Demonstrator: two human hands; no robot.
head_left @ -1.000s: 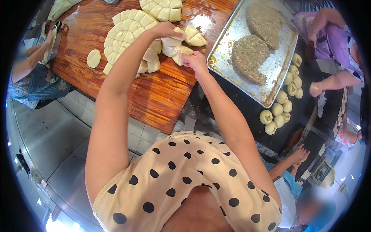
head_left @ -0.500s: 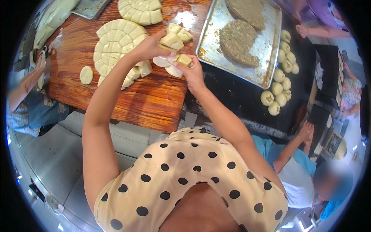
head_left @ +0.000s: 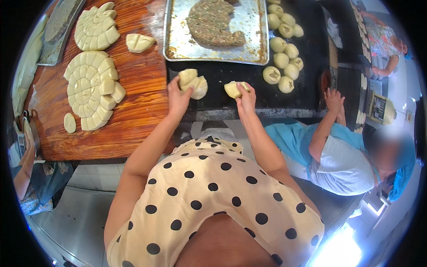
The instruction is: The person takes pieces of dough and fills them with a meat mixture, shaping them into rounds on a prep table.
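My left hand [head_left: 178, 99] is at the black worktop's left edge, its fingers curled around the near side of a few pale dough pieces [head_left: 193, 83] grouped together. To the right, my right hand [head_left: 247, 99] pinches another pale dough piece [head_left: 232, 90] between thumb and fingers, over the black surface [head_left: 213, 103]. Beyond both hands is a metal tray [head_left: 218, 55] bearing a large mass of brown, speckled filling [head_left: 209, 24]. Round dough balls [head_left: 291, 71], some with puckered tops, cluster right of the tray.
On the wooden table [head_left: 138, 89] to my left lie two cut dough rounds [head_left: 89, 89], a single disc [head_left: 70, 123] and a small group of pieces [head_left: 139, 42]. Co-workers' hands show at the right [head_left: 333, 104] and far left [head_left: 29, 153].
Both hands have moved from the wooden table to the black worktop with dough pieces, and are now farther apart. The view has turned rightward. A small dough group stays on the wood.
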